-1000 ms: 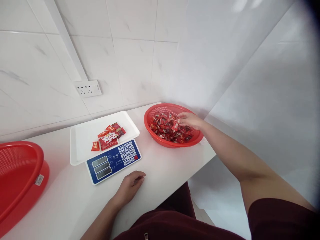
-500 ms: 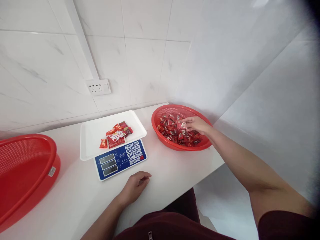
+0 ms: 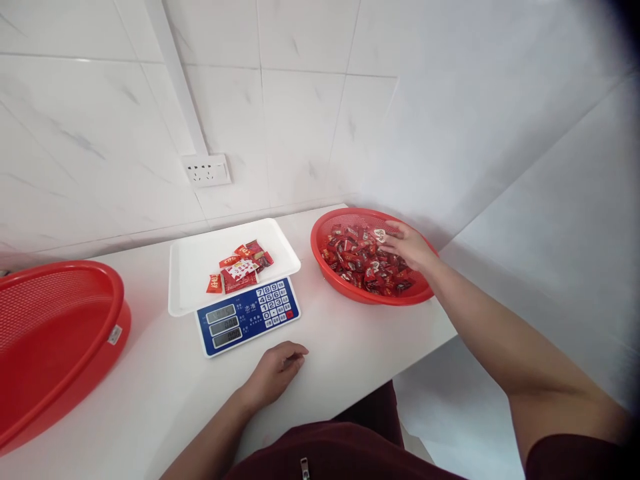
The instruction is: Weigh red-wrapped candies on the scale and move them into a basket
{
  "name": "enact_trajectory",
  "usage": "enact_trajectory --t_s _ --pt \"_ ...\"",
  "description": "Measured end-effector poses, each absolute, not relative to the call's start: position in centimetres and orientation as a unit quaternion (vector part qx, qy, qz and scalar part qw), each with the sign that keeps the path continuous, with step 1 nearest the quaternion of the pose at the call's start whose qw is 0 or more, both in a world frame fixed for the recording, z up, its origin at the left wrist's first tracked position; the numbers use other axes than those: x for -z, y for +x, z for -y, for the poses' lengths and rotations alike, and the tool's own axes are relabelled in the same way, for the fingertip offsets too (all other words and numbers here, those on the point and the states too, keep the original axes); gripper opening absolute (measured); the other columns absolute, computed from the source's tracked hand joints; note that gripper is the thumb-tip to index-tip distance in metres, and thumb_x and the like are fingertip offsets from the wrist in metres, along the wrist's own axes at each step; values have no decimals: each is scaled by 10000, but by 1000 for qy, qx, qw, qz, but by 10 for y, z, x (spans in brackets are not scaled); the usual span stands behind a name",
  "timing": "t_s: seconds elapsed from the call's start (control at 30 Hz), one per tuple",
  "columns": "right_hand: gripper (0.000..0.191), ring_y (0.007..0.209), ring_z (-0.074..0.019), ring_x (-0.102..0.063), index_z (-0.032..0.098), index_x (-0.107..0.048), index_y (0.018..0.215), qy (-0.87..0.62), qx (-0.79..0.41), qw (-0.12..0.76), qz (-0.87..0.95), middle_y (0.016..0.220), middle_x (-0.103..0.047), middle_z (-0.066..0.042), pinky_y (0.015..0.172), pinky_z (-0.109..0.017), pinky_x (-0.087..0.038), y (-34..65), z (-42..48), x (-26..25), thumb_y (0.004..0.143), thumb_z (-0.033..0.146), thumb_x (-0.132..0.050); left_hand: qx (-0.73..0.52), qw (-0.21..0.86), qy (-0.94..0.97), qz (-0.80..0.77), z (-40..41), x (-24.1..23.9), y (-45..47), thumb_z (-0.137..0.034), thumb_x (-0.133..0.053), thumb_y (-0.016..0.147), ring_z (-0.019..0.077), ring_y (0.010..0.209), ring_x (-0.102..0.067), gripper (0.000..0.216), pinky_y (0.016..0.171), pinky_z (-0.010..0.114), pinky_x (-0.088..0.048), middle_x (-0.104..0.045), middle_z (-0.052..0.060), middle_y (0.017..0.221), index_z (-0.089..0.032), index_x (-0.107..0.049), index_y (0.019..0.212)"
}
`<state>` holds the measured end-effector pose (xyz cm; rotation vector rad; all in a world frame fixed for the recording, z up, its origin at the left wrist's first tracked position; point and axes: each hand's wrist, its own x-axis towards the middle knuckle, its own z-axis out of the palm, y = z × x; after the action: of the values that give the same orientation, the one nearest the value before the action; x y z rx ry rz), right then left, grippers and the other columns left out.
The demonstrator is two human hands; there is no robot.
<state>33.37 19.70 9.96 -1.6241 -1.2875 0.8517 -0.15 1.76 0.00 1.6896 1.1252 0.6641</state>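
My right hand (image 3: 407,245) right in at the red packets (image 3: 367,263), gripping or not I can't tell, oval basket (image 3: 345,288) stretching far left to near right, my left hand (image 3: 277,373) half-open on the table (image 3: 345,353)

A smooth white table (image 3: 345,343) carries everything here. Directly on it stand a blue-and-white electronic scale (image 3: 253,313), a red plastic basket (image 3: 350,291) near the right end, and a larger-looking red tub (image 3: 93,373) at the left, cut off by the picture's edge. The person's left hand (image 3: 277,373) appears to rest on the tabletop just before the scale, though its underside is hidden.
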Motion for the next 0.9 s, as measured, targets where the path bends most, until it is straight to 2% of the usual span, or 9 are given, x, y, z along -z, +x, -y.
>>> enact_trajectory --t_s 0.1,0.2,0.3,0.4,0.53,0.63,0.77,0.83,0.9 --pt "490 909 -180 -619 220 -453 1235 -672 -315 293 603 1202 -553 -103 658 -244 -549 335 -192 -96 766 218 -595 -274 489 690 -458 -19 2 -2 -338 -480 812 213 873 -597 179 773 340 -484 -640 3 937 -379 -611 925" --pt "372 887 -225 -625 156 -564 1110 -680 -245 87 685 1077 -635 -127 716 -292 -521 329 -185 -88 758 270 -604 -276 490 690 -457 -20 3 -2 -339 -488 804 220 870 -598 181 777 356 -481 -642 8 932 -394 -614 922" --pt "392 934 -255 -612 144 -573 1104 -668 -180 23 722 1023 -666 -116 812 -324 -472 318 -182 -77 725 225 -628 -275 488 689 -460 -20 2 -2 -334 -501 796 221 862 -599 179 779 363 -480 -648 16 926 -394 -618 918" --pt "383 915 -252 -620 152 -576 1102 -665 -164 24 728 990 -676 -99 805 -326 -469 312 -183 -75 721 167 -603 -275 492 689 -456 -18 0 -1 -317 -497 797 219 869 -599 190 764 355 -487 -648 30 946 -382 -622 925" --pt "219 953 -286 -594 174 -637 961 -682 -83 54 725 1033 -645 -121 802 -383 -454 309 -176 -96 774 203 -527 -274 493 694 -447 -17 -1 -2 -296 -499 794 207 865 -602 213 747 330 -495 -642 40 960 -370 -632 943" --pt "155 918 -256 -599 208 -626 880 -686 -49 213 694 1036 -637 -99 791 -384 -456 304 -153 -115 758 242 -537 -275 493 693 -448 -16 -2 -3 -291 -504 791 200 833 -605 220 731 321 -498 -640 41 939 -356 -637 954" --pt "192 813 -224 -624 260 -567 856 -621 -171 412 645 958 -663 -53 711 -375 -492 287 -105 -118 708 380 -588 -280 498 687 -449 -14 -3 -2 -294 -508 792 202 837 -600 207 756 329 -490 -641 51 931 -298 -650 944" --pt "231 805 -221 -627 260 -549 838 -567 -284 417 651 952 -660 -53 669 -350 -506 270 -82 -106 687 420 -620 -285 505 679 -451 -13 -4 -1 -312 -503 802 200 852 -597 218 765 328 -489 -640 58 939 -266 -643 962" --pt "215 816 -216 -620 253 -549 836 -518 -389 360 671 940 -655 -51 653 -327 -507 247 -63 -87 708 410 -623 -291 511 669 -454 -11 -8 0 -344 -511 804 197 867 -595 277 773 326 -491 -641 61 944 -248 -601 1048"
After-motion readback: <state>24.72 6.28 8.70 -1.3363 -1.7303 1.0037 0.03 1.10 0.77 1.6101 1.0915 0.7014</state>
